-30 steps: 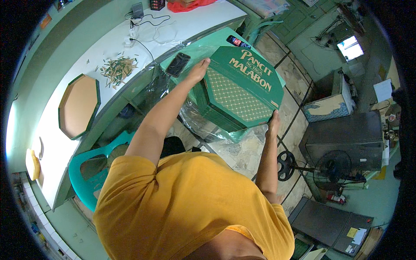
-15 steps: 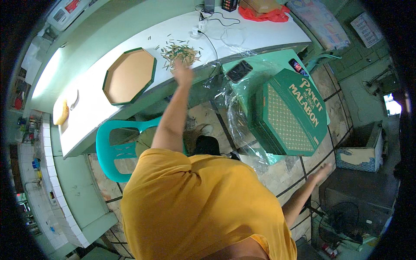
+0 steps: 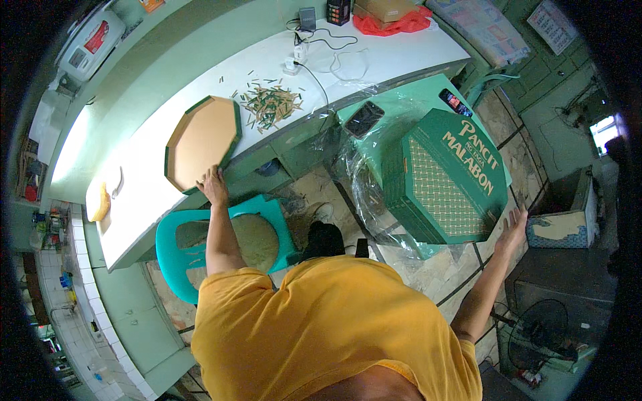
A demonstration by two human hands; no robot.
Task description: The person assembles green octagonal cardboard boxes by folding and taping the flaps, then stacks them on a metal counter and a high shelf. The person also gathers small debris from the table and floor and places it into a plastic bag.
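Observation:
My left hand [image 3: 214, 186] is at the near rim of a shallow octagonal box half [image 3: 200, 144], its fingers bent over the edge. This box half has a brown cardboard inside and green sides, and it lies on the white counter. Beyond it sits a pile of small green and brown strips [image 3: 271, 105]. My right hand [image 3: 512, 230] is beside the near right corner of a stack of green octagonal boxes [image 3: 455, 177], fingers stretched out and holding nothing. Whether its fingertips touch the stack I cannot tell.
A teal plastic chair [image 3: 175, 257] stands below the counter. Clear plastic wrap [image 3: 358, 174] hangs beside the boxes. Two phones, one dark [image 3: 364, 120] and one lit [image 3: 455, 102], lie on the green table. Charger cables [image 3: 314, 77] cross the counter. A fan [image 3: 538, 334] stands at right.
My left hand has moved from the pile of strips back to the rim of the octagonal box half. My right hand has swung forward, up beside the green box stack.

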